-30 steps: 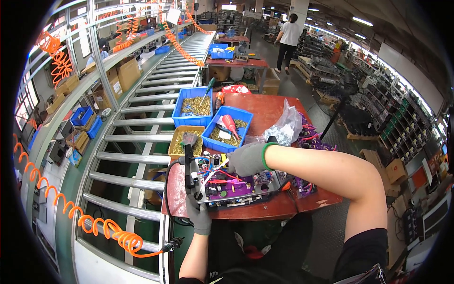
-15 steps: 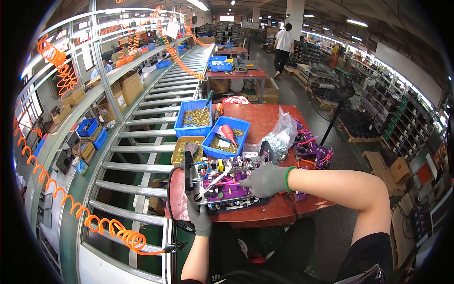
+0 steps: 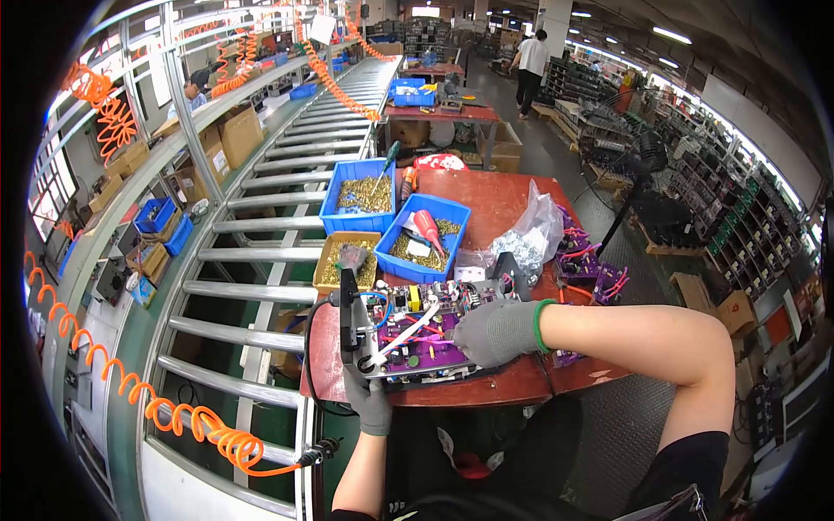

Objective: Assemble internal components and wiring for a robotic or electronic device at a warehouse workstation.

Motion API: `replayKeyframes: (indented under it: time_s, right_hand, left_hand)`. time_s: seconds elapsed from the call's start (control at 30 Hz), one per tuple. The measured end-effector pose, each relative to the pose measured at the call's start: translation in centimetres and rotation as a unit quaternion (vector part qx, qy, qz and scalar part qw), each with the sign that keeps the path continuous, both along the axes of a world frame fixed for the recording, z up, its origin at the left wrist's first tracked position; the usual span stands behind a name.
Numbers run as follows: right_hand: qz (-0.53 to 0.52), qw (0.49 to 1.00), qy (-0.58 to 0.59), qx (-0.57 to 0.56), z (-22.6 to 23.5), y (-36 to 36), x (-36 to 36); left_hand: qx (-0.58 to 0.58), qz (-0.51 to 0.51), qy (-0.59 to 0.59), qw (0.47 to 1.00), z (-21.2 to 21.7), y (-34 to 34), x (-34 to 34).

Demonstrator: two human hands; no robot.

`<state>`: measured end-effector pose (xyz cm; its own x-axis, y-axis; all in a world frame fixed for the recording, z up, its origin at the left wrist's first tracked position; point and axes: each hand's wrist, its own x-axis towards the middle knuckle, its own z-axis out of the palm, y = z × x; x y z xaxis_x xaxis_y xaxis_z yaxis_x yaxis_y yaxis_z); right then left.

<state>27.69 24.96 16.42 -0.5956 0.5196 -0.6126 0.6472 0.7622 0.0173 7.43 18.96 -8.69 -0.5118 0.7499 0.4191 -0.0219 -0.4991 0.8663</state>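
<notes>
An open metal frame carrying a purple circuit board (image 3: 426,354) rests at the front edge of the red table, crossed by red, blue and white wires. My left hand (image 3: 368,405), in a grey glove, is closed on the frame's near left corner, its fingers partly hidden beneath. Over the board's right half lies my right hand (image 3: 497,333), gloved in grey with a green cuff. Its fingers are curled in against the board and wires; whatever they hold, if anything, is hidden. A black end plate (image 3: 347,317) stands upright at the frame's left end.
Behind the board stand a blue bin (image 3: 423,239) of brass screws with a red-topped bottle, another blue bin (image 3: 358,198) with a screwdriver, and a cardboard tray (image 3: 346,260). A clear plastic bag (image 3: 530,230) and more purple boards (image 3: 595,278) lie right. A roller conveyor (image 3: 252,295) runs left.
My right hand's fingers have curled in more over the board, and the hand sits slightly further right. The left hand keeps its hold at the frame's corner. The whole view has shifted a little.
</notes>
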Motion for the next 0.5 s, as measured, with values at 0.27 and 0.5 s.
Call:
replayKeyframes:
  time_s: [0.27, 0.5]
  right_hand:
    - [-0.026, 0.998, 0.021, -0.048, 0.3, 0.9, -0.3]
    - [-0.060, 0.998, -0.017, -0.018, 1.2, -0.1, -0.8]
  left_hand:
    - [-0.027, -0.025, 0.034, 0.999, 0.4, -0.3, -0.5]
    - [-0.075, -0.028, 0.037, 0.996, 0.4, -0.4, -0.3]
